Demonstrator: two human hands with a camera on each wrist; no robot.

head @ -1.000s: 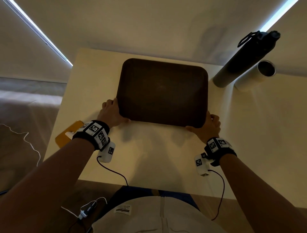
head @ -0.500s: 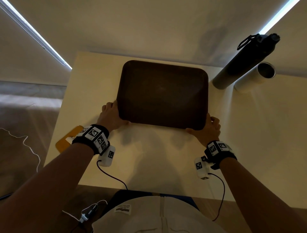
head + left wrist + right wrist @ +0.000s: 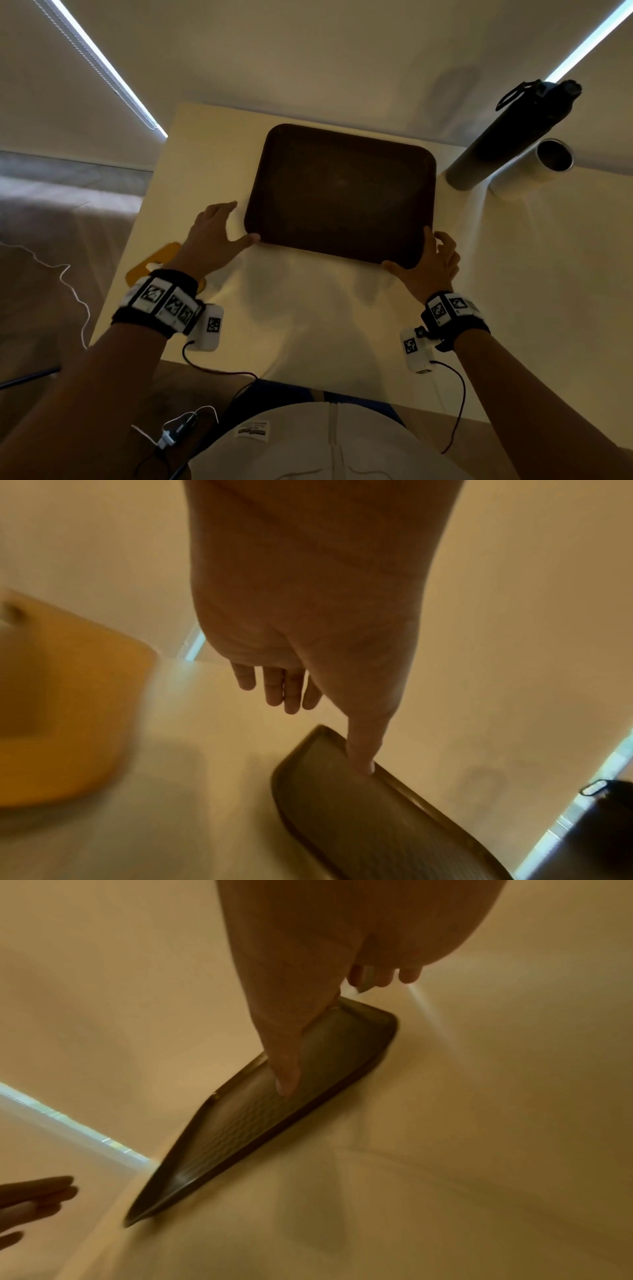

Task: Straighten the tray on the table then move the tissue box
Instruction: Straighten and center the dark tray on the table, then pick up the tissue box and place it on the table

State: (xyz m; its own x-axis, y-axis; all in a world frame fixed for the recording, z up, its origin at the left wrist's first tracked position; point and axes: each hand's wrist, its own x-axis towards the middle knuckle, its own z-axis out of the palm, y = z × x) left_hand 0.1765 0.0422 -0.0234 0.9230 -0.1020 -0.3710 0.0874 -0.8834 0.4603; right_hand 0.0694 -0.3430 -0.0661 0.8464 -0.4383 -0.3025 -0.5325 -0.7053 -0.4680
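Note:
A dark brown tray (image 3: 339,195) lies flat on the pale table (image 3: 308,325), its edges roughly parallel to the table's. My left hand (image 3: 215,233) is beside the near-left corner, fingers straight and off the tray, only the thumb touching the rim (image 3: 363,764). My right hand (image 3: 428,267) holds the near-right corner, thumb (image 3: 284,1069) lying over the rim and fingers curled behind it. An orange object with a pale slot (image 3: 154,267), likely the tissue box, sits at the table's left edge, just behind my left wrist.
A tall dark bottle (image 3: 507,137) and a white cup (image 3: 534,168) stand at the back right, close to the tray's far-right corner. The wall runs right behind the table. The floor drops away on the left. Cables hang from both wrists.
My left hand has released the tray's near-left corner and straightened its fingers alongside the edge. The right hand keeps its hold. The tray has barely shifted.

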